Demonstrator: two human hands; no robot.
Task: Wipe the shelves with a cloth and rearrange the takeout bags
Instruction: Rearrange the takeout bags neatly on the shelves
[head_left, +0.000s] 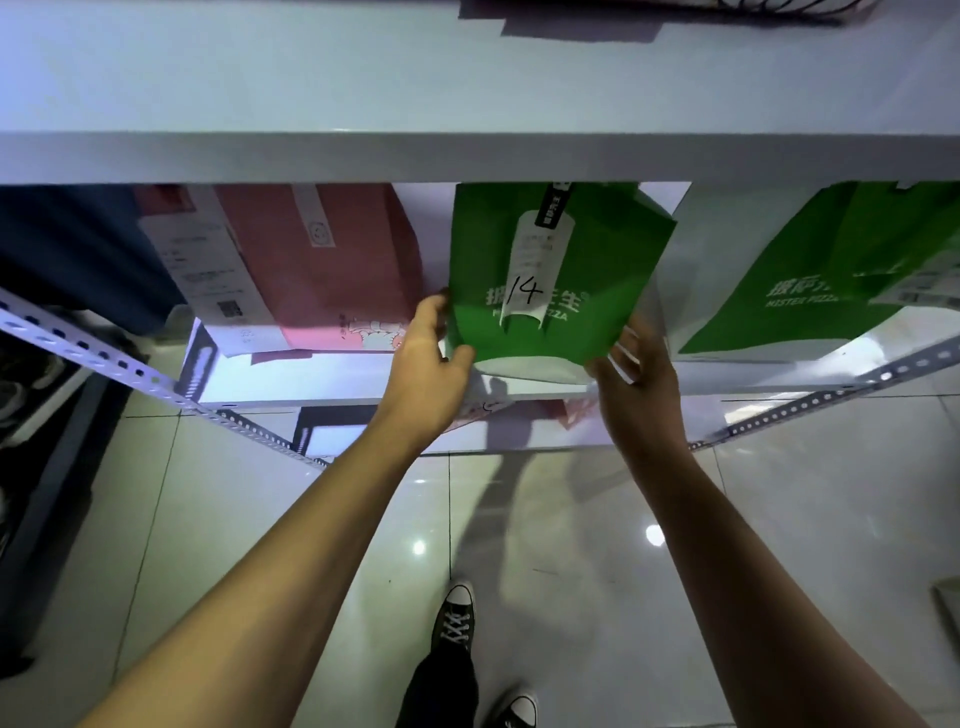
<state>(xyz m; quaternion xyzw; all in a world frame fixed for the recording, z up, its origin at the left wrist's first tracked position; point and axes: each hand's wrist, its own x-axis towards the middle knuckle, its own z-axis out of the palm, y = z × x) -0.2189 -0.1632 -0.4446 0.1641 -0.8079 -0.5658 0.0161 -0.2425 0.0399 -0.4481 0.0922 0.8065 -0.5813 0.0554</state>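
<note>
A green takeout bag (597, 291) with a white receipt marked "14" stands on the middle shelf (322, 374), its base at the shelf's front edge. My left hand (428, 364) grips the bag's lower left corner, thumb on the front face. My right hand (641, 379) holds the lower right corner with curled fingers. A pink takeout bag (332, 270) with a long white receipt sits to the left on the same shelf. Another green bag (810, 291) stands to the right. No cloth is in view.
The white upper shelf (467, 93) spans the top of the view, with a dark-patterned item at its far edge. Perforated metal rails (130, 371) frame the rack. A lower shelf (332, 434) and glossy tiled floor (571, 545) lie below, with my sneakers.
</note>
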